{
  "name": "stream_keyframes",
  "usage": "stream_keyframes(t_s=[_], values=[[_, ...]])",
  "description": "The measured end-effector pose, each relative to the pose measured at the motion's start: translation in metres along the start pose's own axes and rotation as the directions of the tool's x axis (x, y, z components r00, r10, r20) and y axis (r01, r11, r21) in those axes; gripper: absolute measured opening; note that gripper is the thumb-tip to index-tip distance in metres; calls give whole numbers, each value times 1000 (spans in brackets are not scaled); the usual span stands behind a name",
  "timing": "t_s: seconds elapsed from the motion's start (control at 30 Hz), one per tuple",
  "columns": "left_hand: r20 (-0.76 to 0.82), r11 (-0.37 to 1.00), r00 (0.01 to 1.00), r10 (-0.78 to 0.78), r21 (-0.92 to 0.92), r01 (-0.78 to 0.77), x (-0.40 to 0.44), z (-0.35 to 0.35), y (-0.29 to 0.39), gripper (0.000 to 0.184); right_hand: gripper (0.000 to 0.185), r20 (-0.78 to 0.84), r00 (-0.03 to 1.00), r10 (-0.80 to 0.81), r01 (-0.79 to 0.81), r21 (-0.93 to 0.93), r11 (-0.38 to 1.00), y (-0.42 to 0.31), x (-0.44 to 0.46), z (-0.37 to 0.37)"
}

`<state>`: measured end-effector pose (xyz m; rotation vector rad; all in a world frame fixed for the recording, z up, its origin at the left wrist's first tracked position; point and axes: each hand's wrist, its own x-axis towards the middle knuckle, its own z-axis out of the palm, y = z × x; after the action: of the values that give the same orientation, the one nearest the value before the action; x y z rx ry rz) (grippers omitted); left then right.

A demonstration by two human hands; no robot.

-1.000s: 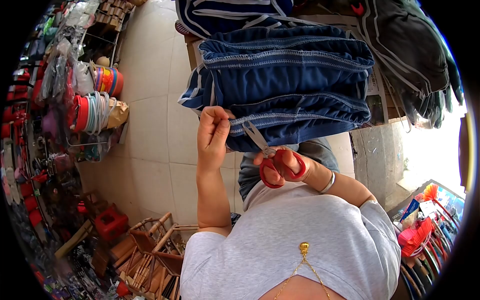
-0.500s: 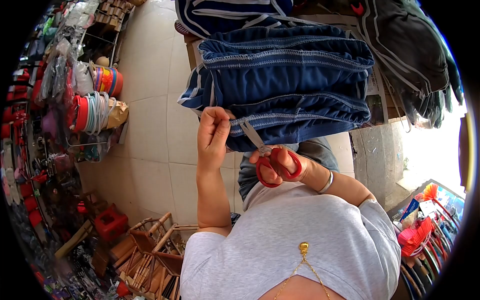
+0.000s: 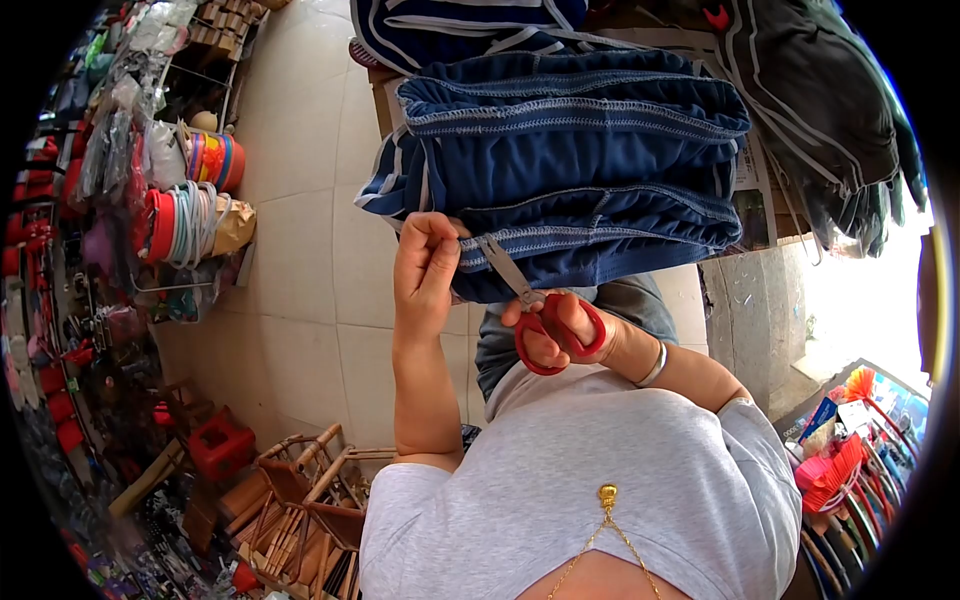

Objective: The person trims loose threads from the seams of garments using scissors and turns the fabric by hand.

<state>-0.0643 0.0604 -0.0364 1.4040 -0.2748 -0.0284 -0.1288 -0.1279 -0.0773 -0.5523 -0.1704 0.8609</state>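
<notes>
A stack of blue garments [image 3: 570, 165] with gathered elastic waistbands and white stitching lies in front of me. My left hand [image 3: 428, 265] is closed in a pinch at the left end of the nearest waistband; its fingertips hide just what they grip. In my right hand [image 3: 565, 330] is a pair of scissors [image 3: 512, 272] with red handles, my fingers through the loops. Their blades are slightly apart, and the tips lie at the stitched waistband edge, just right of my left fingertips. Whether fabric or thread sits between the blades is too small to tell.
Dark garments with grey stripes [image 3: 815, 110] hang over the right side of the table, and more striped blue clothing [image 3: 470, 25] lies behind. Crowded shelves of goods line the left, with wooden stools [image 3: 310, 490] below. Colourful brushes [image 3: 840, 470] stand at lower right.
My right hand and the scissors have shifted very slightly to the right. The left hand and the blue garments look unmoved.
</notes>
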Motion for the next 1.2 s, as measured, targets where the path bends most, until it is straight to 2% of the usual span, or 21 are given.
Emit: stream_keyframes(t_s=[0.1,0.2,0.3,0.37,0.6,0.8,0.9,0.93,1.0,1.03,1.07,1.1,1.13,1.2], values=[[-2,1000,1000,1,-4,-1,1,2,1,6,88,20,1000,-8,9,-25,1000,-1,-1,-2],[-3,1000,1000,3,-8,-3,0,2,0,6,86,20,1000,18,-20,130,991,1,-1,-5],[2,1000,1000,3,-16,-3,1,1,-1,6,85,27,999,18,-22,159,987,1,0,-3],[4,1000,1000,4,-16,-4,1,1,0,5,86,47,999,-10,8,42,999,1,1,-3],[8,1000,1000,0,-19,0,0,1,0,5,84,30,999,-13,11,49,999,4,2,-3],[-1,1000,1000,-2,-3,2,1,2,1,6,79,81,996,-48,47,20,999,8,3,-7],[-3,1000,1000,-11,-4,11,0,1,1,6,79,167,985,-49,51,-6,999,13,-4,-23],[-8,1000,1000,-19,-3,19,0,0,0,6,75,283,958,42,-134,314,940,20,-10,-39],[-19,1000,999,-27,-7,26,1,-1,-2,6,72,417,904,89,-336,569,750,24,-13,-45],[-26,999,999,-36,-13,35,1,-1,-3,7,68,407,913,34,-244,477,844,27,-15,-43],[-26,999,999,-35,-14,35,1,0,-2,7,63,446,890,-94,-44,289,956,15,-12,-26],[-32,1000,999,-28,-7,27,2,2,0,7,60,477,851,-220,190,110,976,2,-9,-9],[-38,1000,999,-19,0,19,3,3,1,7,60,477,851,-220,191,109,976,5,-10,-13],[-37,999,999,-30,-15,30,3,2,0,8,65,443,894,-70,-20,194,981,13,-15,-25]])
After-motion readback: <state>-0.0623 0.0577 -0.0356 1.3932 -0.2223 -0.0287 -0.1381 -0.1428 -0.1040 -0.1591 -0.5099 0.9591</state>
